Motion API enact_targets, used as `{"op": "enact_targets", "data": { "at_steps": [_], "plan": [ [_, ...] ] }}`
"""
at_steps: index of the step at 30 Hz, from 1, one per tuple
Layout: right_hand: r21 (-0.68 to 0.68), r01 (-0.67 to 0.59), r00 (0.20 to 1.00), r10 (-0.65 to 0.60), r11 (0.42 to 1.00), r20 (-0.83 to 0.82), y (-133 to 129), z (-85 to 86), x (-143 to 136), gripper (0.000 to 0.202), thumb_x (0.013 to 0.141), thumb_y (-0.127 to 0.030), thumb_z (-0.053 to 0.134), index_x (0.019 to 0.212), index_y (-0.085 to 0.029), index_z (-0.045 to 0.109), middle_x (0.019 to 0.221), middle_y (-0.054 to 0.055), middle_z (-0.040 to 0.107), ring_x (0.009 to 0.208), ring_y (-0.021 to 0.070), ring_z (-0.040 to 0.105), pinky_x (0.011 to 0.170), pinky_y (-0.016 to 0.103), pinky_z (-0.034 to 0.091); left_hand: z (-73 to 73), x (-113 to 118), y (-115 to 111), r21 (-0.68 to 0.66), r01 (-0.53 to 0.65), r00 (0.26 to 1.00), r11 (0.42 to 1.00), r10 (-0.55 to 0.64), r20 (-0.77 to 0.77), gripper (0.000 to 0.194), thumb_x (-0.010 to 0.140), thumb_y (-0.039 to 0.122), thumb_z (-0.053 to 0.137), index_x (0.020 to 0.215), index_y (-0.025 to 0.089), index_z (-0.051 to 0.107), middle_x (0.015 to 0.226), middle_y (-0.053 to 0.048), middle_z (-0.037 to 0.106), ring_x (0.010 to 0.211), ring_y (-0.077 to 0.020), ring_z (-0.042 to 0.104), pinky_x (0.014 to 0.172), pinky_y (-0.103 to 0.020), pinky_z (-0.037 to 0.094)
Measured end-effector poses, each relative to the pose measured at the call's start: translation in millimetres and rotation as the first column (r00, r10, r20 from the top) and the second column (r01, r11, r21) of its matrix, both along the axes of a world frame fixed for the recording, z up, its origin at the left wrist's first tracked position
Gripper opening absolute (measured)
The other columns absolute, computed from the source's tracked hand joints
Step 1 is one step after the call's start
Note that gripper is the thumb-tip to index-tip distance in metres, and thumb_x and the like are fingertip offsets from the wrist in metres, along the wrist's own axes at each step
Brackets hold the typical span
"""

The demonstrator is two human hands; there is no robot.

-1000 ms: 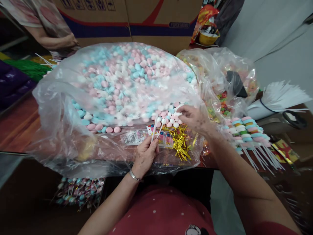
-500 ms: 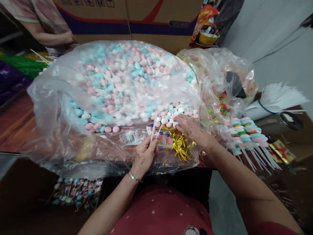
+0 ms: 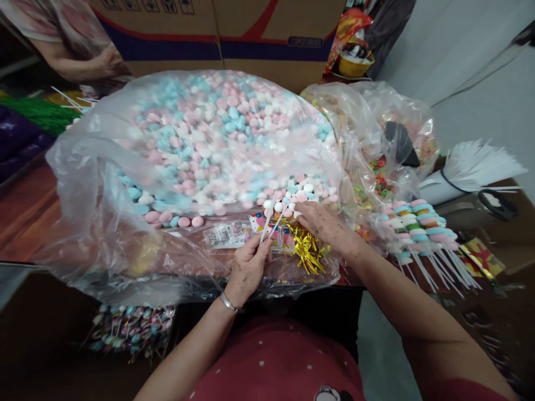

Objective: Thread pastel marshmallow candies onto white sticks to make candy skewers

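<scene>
My left hand [image 3: 247,268] is closed around the lower ends of two thin white sticks [image 3: 268,218], which spread apart and point up toward the candies. My right hand [image 3: 321,224] has its fingers bent and drawn together at the near edge of the loose pastel candies [image 3: 307,188], a white one by the fingertips. Whether it grips a candy cannot be made out. Pink, blue and white candies fill a big clear plastic bag [image 3: 90,167] lying open toward me. Below my right hand lie gold twist ties [image 3: 309,253], beside small printed labels [image 3: 228,234].
Finished candy sticks [image 3: 422,223] lie stacked at the right, by a bundle of white sticks [image 3: 480,164]. Another clear bag [image 3: 363,106] holds colourful pieces. A large cardboard box [image 3: 267,69] stands behind; another person's arm [image 3: 90,67] shows at upper left. More candy sticks [image 3: 129,328] are below the table.
The two white sticks in my left hand have tilted further to the right. My right hand has shifted slightly down and left among the candies.
</scene>
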State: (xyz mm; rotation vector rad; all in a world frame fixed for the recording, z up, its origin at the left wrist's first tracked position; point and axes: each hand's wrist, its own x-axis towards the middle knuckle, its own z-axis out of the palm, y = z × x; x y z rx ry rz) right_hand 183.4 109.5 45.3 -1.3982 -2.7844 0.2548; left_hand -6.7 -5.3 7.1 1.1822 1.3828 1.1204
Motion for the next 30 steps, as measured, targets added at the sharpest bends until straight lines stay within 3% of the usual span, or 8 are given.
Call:
{"op": "enact_targets", "data": {
  "at_steps": [3,7,16,20,22,25,27,30],
  "plan": [
    [-0.057,0.083,0.996,-0.085,0.995,-0.026,6.1,1.0,0.7,0.018,0.09,-0.015,0.049,0.1,-0.019,0.063,0.097,0.008,0.071,0.089,0.0207,0.064,0.076,0.028,0.044,1.3,0.5,0.2,0.008,-0.003,1.0,1.0,0.003,-0.018,0.033,0.093,0.038,0.05,0.068,0.018,0.055,0.058,0.004,0.048,0.051,-0.0084,0.039,0.05,-0.021,0.03],
    [-0.028,0.263,0.962,-0.26,0.964,0.084,0.0,6.4,-7.8,0.026,0.09,-0.023,0.052,0.115,-0.017,0.057,0.089,0.01,0.07,0.079,0.0235,0.064,0.064,0.029,0.041,1.1,0.6,0.5,0.011,-0.002,1.0,1.0,0.002,-0.011,0.034,0.093,0.038,0.05,0.066,0.018,0.053,0.057,0.004,0.047,0.052,-0.0087,0.04,0.05,-0.021,0.031],
    [0.124,0.086,0.973,-0.111,0.988,0.205,-12.1,10.2,-22.8,0.025,0.09,-0.013,0.048,0.11,-0.015,0.062,0.099,0.016,0.07,0.103,0.027,0.06,0.078,0.031,0.044,7.7,0.9,0.4,0.02,0.013,0.997,1.0,-0.012,-0.072,0.033,0.092,0.036,0.05,0.065,0.018,0.053,0.056,0.005,0.047,0.052,-0.0091,0.041,0.053,-0.021,0.033],
    [0.088,0.268,0.963,-0.269,0.959,-0.007,-1.8,7.8,-15.4,0.023,0.082,-0.013,0.053,0.101,-0.017,0.063,0.096,0.013,0.07,0.092,0.0242,0.062,0.073,0.031,0.044,5.8,1.9,0.8,0.014,0.024,0.996,1.0,-0.023,-0.091,0.031,0.091,0.037,0.05,0.067,0.018,0.057,0.054,0.005,0.047,0.052,-0.0097,0.042,0.052,-0.021,0.033],
    [-0.078,0.388,0.877,-0.394,0.918,-0.275,4.5,6.6,-7.8,0.018,0.079,-0.018,0.056,0.096,-0.018,0.062,0.086,0.008,0.069,0.078,0.0202,0.062,0.067,0.029,0.044,3.6,2.6,1.4,0.009,0.029,0.997,1.0,-0.028,-0.073,0.03,0.091,0.038,0.05,0.07,0.018,0.059,0.055,0.005,0.046,0.051,-0.0099,0.042,0.051,-0.021,0.033],
    [-0.496,0.307,0.518,-0.58,0.812,-0.629,11.4,5.8,1.7,0.018,0.071,-0.029,0.062,0.084,-0.019,0.057,0.068,0.0,0.064,0.056,0.013,0.056,0.053,0.025,0.041,1.4,3.8,2.7,0.013,0.048,0.998,0.999,-0.047,-0.052,0.029,0.091,0.039,0.05,0.076,0.018,0.062,0.056,0.005,0.046,0.052,-0.0102,0.041,0.051,-0.021,0.032],
    [-0.666,0.14,0.296,-0.673,0.733,-0.678,12.2,5.9,3.5,0.023,0.063,-0.032,0.067,0.079,-0.019,0.056,0.063,-0.002,0.063,0.051,0.0106,0.055,0.047,0.022,0.04,1.5,4.5,3.3,0.017,0.063,0.997,0.998,-0.062,-0.052,0.028,0.091,0.039,0.05,0.077,0.018,0.063,0.056,0.005,0.046,0.052,-0.0103,0.041,0.051,-0.021,0.033],
    [-0.735,-0.007,0.161,-0.725,0.678,-0.67,9.5,6.3,1.0,0.027,0.057,-0.03,0.073,0.075,-0.018,0.057,0.065,-0.001,0.066,0.056,0.0116,0.062,0.045,0.02,0.045,3.1,5.3,3.8,0.017,0.073,0.996,0.997,-0.072,-0.059,0.029,0.09,0.04,0.05,0.075,0.018,0.062,0.055,0.005,0.045,0.051,-0.0106,0.04,0.051,-0.022,0.033]
  ]
}}
